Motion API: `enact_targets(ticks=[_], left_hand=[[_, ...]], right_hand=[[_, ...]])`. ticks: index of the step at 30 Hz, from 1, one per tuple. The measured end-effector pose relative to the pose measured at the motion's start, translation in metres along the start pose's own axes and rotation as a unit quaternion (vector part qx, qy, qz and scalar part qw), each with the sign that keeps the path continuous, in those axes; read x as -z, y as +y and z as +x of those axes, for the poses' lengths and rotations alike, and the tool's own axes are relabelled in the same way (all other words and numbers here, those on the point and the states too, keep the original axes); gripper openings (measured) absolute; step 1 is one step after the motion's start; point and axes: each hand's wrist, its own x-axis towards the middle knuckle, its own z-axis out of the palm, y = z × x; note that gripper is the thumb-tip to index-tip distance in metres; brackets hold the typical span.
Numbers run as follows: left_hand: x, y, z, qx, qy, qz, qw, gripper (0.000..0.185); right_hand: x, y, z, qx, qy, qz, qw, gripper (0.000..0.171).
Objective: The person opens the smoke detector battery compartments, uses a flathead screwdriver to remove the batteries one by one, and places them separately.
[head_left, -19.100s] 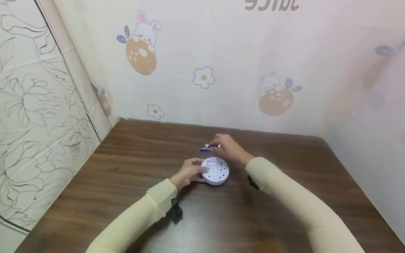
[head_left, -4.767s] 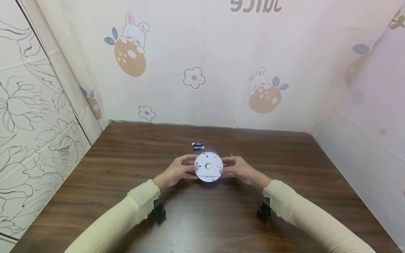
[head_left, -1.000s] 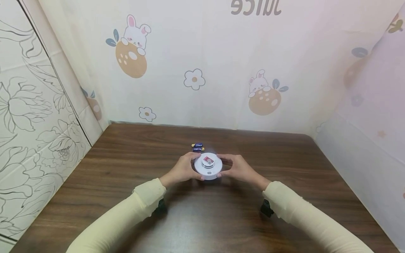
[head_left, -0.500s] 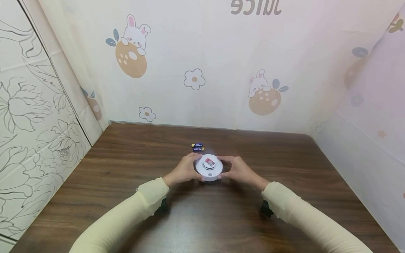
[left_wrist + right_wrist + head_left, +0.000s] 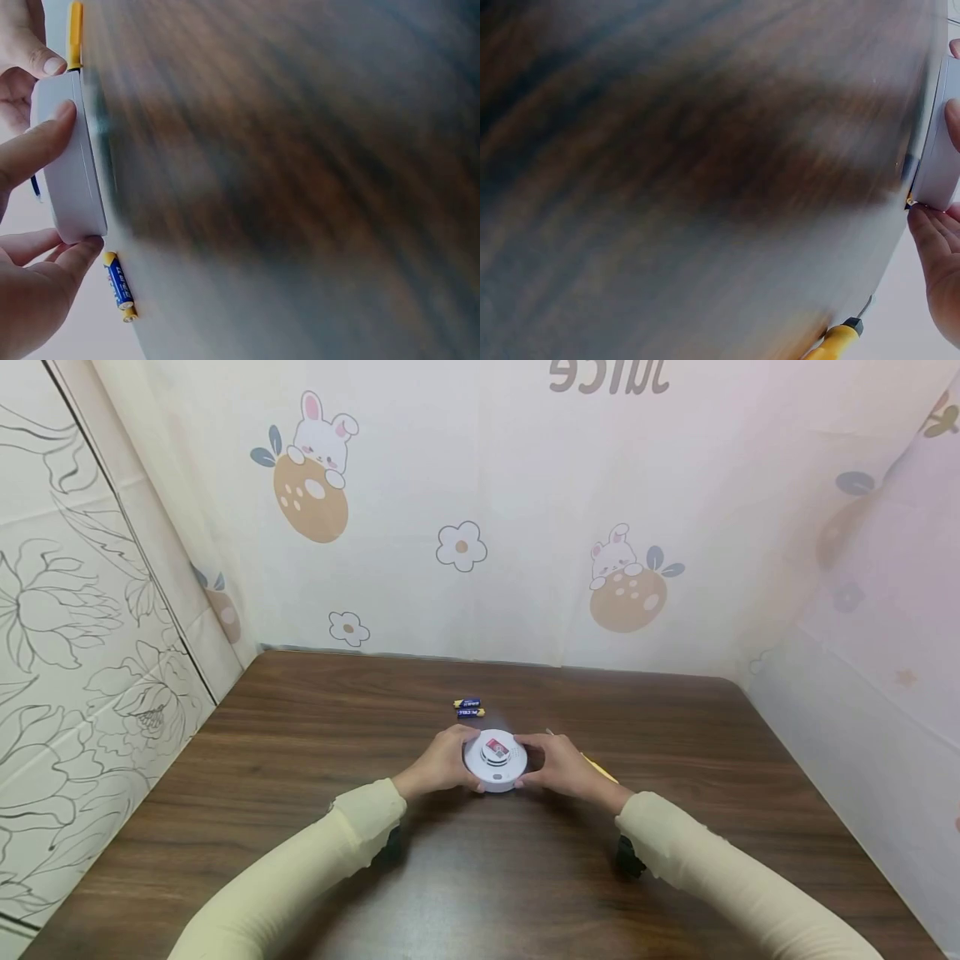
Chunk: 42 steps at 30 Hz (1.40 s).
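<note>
A white round smoke detector [image 5: 495,762] lies face up on the table, with a red label on its raised centre. My left hand [image 5: 438,766] grips its left side, thumb on the near rim and fingers behind. Opposite, my right hand [image 5: 561,767] holds the right side between thumb and fingers. The left wrist view shows the side wall of the smoke detector [image 5: 71,165] between both hands. Beyond it two blue and yellow batteries [image 5: 469,708] lie side by side. A screwdriver with a yellow handle [image 5: 600,769] lies behind my right hand, partly hidden by it.
The dark wooden table [image 5: 480,877] ends at a patterned cloth [image 5: 525,510] along the back. More cloth hangs on the left [image 5: 97,635] and right sides.
Earlier the smoke detector lay underside up, first with its battery bay showing and my right hand at the batteries. Now it is face up, shifted slightly nearer over the last second.
</note>
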Motion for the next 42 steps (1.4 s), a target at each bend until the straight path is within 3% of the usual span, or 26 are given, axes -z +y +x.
enact_targets(ticks=[25, 33, 42], left_hand=[[0.0006, 0.0052, -0.002, 0.007, -0.012, 0.013, 0.9998, 0.087], [0.0011, 0.0049, -0.0037, 0.015, -0.028, 0.003, 0.9995, 0.087], [0.0006, 0.0047, -0.0083, 0.021, -0.019, -0.015, 0.9995, 0.086]], right_hand=[[-0.0065, 0.0041, 0.0019, 0.023, 0.007, -0.049, 0.998, 0.075], [-0.0057, 0.0015, 0.0039, 0.025, 0.002, -0.06, 0.998, 0.074], [-0.0052, 0.0014, 0.0024, 0.029, -0.002, -0.055, 0.998, 0.07]])
